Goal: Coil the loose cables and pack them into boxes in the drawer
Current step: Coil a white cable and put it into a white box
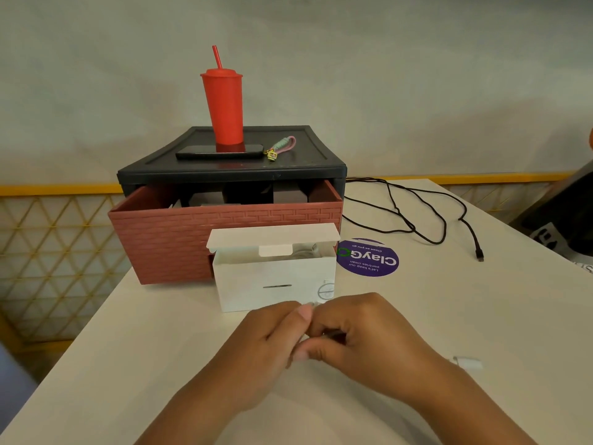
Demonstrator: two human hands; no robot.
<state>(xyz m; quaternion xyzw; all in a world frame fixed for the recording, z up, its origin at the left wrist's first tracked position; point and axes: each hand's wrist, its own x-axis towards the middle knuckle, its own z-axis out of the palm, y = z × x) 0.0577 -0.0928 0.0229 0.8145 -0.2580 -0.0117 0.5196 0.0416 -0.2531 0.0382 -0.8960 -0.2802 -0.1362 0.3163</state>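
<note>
My left hand (272, 335) and my right hand (362, 332) meet in front of an open white box (272, 284), fingers curled together round a small white cable (313, 304), mostly hidden between them. The box stands on the table against the red-brown drawer (167, 242), which is pulled out of a black cabinet (231, 168). Something white lies inside the box. A loose black cable (417, 216) sprawls on the table to the right of the drawer. A white plug end (467, 362) lies to the right of my right hand.
A red tumbler with straw (223, 104), a dark phone (219, 151) and a key strap (282, 146) sit on top of the cabinet. A purple round sticker (369, 258) is on the table (128, 348). A dark object (568, 213) is at the right edge. Yellow lattice railing (57, 239) runs on the left.
</note>
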